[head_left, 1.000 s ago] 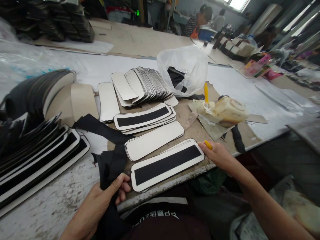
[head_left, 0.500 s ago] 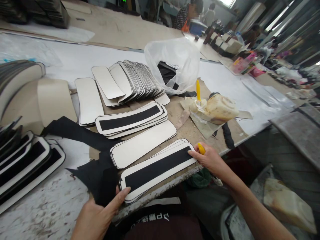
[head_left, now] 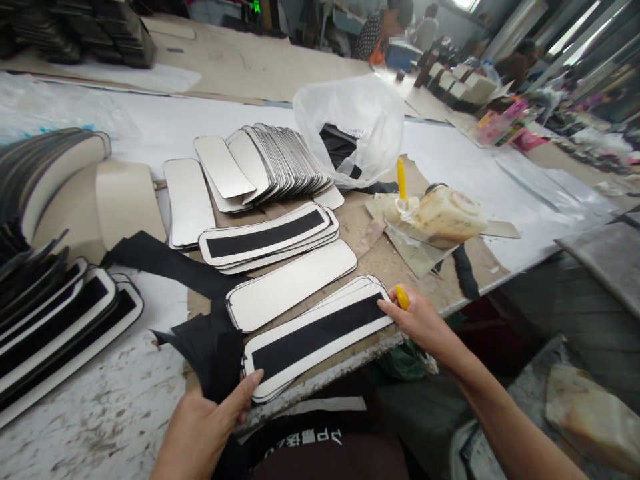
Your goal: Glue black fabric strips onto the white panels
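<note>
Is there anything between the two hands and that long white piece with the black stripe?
Nothing visible is. The left hand touches the striped piece at its near end, and the right hand, holding a yellow tool, touches its far end.

arms: bare, no sleeves | apron (head_left: 320,437): dark, white lettering

head cam | worn, faces forward-down | near worktable (head_left: 150,407) | single view
</note>
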Available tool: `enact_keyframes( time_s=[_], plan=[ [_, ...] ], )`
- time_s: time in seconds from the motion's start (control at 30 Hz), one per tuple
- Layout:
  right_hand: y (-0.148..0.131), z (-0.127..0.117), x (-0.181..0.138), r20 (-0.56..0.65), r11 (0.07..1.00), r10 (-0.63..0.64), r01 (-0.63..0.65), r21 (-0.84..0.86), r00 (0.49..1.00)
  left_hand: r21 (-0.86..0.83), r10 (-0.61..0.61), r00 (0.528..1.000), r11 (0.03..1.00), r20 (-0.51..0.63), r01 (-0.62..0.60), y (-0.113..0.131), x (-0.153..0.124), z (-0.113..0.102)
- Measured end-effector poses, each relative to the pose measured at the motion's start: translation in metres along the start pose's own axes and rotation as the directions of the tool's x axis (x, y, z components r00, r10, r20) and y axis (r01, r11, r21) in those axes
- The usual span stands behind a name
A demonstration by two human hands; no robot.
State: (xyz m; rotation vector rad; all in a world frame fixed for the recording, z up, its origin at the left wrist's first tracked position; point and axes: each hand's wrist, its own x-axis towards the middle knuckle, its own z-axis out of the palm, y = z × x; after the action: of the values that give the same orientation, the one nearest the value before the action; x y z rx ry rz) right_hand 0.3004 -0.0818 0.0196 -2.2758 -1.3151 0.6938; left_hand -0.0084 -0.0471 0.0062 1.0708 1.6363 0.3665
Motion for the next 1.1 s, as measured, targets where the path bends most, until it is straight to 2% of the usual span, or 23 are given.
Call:
enact_keyframes(
  time_s=[0.1, 0.3, 0.4, 0.5, 0.67, 0.77, 0.93, 1.1],
  plan=[
    [0.001, -0.001, 0.0, 0.034, 0.996, 0.018, -0.021, 0.084, 0.999, -0.071, -0.018, 1.0, 0.997, 0.002, 0.018, 0.001, 0.0, 0.001],
    [0.001, -0.002, 0.0, 0.199, 0.931, 0.093, -0.156, 0.329, 0.976, -0.134, -0.049, 0.998, 0.989, 0.043, 0.054, -0.007, 0.008, 0.0],
    [-0.001, -0.004, -0.001, 0.235, 0.899, 0.133, -0.217, 0.379, 0.963, -0.123, -0.07, 0.995, 0.989, 0.067, 0.077, -0.009, 0.01, -0.001],
    [0.0, -0.005, -0.002, 0.26, 0.88, 0.164, -0.26, 0.398, 0.952, -0.124, -0.055, 0.998, 0.991, 0.034, 0.058, -0.004, 0.006, 0.0],
    [0.004, -0.003, 0.002, 0.309, 0.763, 0.235, -0.371, 0.53, 0.922, -0.16, -0.063, 0.997, 0.985, 0.034, 0.067, -0.001, 0.005, 0.001],
    [0.004, -0.004, 0.004, 0.35, 0.708, 0.219, -0.395, 0.586, 0.911, -0.167, -0.104, 0.992, 0.979, 0.07, 0.114, -0.006, 0.013, 0.001],
    [0.003, -0.006, 0.001, 0.379, 0.691, 0.236, -0.428, 0.582, 0.895, -0.149, -0.114, 0.99, 0.981, 0.083, 0.126, -0.002, 0.012, -0.004],
    [0.006, -0.005, 0.001, 0.339, 0.78, 0.299, -0.433, 0.452, 0.892, -0.219, -0.073, 0.991, 0.971, 0.114, 0.097, -0.001, 0.011, -0.005]
  ],
)
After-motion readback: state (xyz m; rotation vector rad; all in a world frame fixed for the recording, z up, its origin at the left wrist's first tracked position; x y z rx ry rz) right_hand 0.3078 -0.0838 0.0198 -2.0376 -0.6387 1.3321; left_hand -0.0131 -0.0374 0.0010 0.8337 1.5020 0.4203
